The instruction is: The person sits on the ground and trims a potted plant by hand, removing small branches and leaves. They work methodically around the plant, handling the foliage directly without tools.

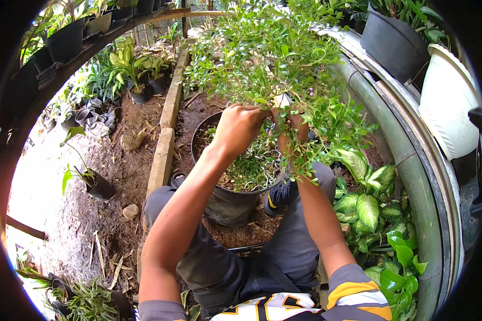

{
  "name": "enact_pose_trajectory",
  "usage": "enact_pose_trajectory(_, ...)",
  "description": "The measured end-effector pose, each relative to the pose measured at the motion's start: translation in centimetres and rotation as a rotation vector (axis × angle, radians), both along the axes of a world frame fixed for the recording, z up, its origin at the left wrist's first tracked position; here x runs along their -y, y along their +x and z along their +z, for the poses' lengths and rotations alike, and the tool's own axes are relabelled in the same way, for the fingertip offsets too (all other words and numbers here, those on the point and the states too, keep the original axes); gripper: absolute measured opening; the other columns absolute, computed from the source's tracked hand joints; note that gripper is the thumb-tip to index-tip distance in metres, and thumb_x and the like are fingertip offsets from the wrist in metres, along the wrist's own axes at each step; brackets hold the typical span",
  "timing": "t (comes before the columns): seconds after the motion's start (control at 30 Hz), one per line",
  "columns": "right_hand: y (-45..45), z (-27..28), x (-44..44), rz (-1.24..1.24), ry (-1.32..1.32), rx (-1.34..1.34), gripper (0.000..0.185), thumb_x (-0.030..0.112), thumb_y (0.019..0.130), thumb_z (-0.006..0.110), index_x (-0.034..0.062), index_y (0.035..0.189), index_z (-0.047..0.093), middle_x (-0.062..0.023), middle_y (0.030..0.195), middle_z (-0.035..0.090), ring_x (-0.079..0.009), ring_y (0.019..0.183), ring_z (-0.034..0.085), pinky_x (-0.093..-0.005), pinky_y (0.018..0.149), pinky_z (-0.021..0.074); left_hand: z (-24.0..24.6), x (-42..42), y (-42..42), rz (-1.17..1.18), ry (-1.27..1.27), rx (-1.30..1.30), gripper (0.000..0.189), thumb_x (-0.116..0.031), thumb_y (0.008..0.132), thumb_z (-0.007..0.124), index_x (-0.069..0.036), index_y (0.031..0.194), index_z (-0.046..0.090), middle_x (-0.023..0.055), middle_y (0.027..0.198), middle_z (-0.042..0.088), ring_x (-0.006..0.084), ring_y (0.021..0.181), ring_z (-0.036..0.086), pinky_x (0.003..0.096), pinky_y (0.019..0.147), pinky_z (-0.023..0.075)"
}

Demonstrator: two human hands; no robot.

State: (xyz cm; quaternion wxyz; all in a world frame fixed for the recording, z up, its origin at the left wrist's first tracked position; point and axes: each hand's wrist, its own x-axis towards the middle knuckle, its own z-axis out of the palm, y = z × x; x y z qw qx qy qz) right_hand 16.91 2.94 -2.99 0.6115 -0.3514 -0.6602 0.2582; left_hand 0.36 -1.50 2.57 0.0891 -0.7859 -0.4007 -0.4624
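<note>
A leafy small-leaved shrub [281, 56] rises from a large black plastic pot [231, 204] between my knees. Both hands are raised to its branches at the pot's far side. My left hand [243, 122] reaches in with bent fingers, its fingertips meeting the stems close to my right hand. Foliage partly covers my right hand [291, 122], whose fingers are bent at the same stems. What either hand grips is hidden. A pale, flat piece [282, 100] shows just above the fingers; I cannot tell what it is. Pieces of whitish wire [261, 172] and green clippings lie in the pot.
Concrete edging [164, 156] runs along the left. Beyond it are a small potted plant [100, 186] and a stone [131, 211]. Variegated plants [367, 208] grow at the right beside a thick bamboo pole [409, 160]. A white pot [448, 100] and a black pot [393, 44] stand above it.
</note>
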Motion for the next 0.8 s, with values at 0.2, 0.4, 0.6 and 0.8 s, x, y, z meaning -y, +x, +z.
enact_pose_trajectory(0.2,-0.9,0.7,-0.1,-0.079,0.151,-0.031,0.029,0.026,0.091,0.062,-0.0018,0.083,0.066,-0.0088,0.065,0.062,-0.0143,0.059,0.057,-0.0331,0.054,0.0425,-1.0,-0.3,0.4,0.059,0.079,-0.096,0.022,-0.003,0.058,0.066,-0.007,0.079,0.061,0.0058,0.076,0.064,0.0267,0.071,0.06,0.036,0.068,0.047)
enact_pose_trajectory(0.4,-1.1,0.6,-0.4,-0.299,0.297,0.081,0.032,0.029,0.092,0.06,0.0003,0.079,0.065,-0.0127,0.061,0.06,-0.0218,0.053,0.054,-0.0373,0.051,0.0386,-1.8,-0.7,0.7,0.091,0.16,-0.086,0.036,-0.005,0.056,0.066,-0.006,0.092,0.065,0.005,0.086,0.068,0.0258,0.069,0.06,0.0363,0.065,0.0476)
enact_pose_trajectory(0.6,-0.4,-1.2,-1.7,-0.224,0.312,0.039,0.028,0.027,0.092,0.058,0.0002,0.088,0.066,-0.0114,0.068,0.062,-0.0204,0.06,0.056,-0.0371,0.056,0.0411,-2.1,-1.0,0.7,0.1,0.15,-0.099,0.036,-0.006,0.058,0.066,-0.007,0.093,0.064,0.0051,0.087,0.068,0.0246,0.066,0.059,0.0353,0.065,0.0469)
enact_pose_trajectory(0.8,-0.2,-2.6,-2.7,-0.335,0.284,0.134,0.022,0.021,0.091,0.062,-0.0009,0.09,0.065,-0.01,0.077,0.065,-0.0173,0.069,0.058,-0.036,0.062,0.0432,-2.4,-1.1,0.7,0.118,0.157,-0.12,0.035,-0.009,0.059,0.069,-0.008,0.094,0.063,0.0046,0.087,0.068,0.024,0.066,0.059,0.0346,0.065,0.0464)
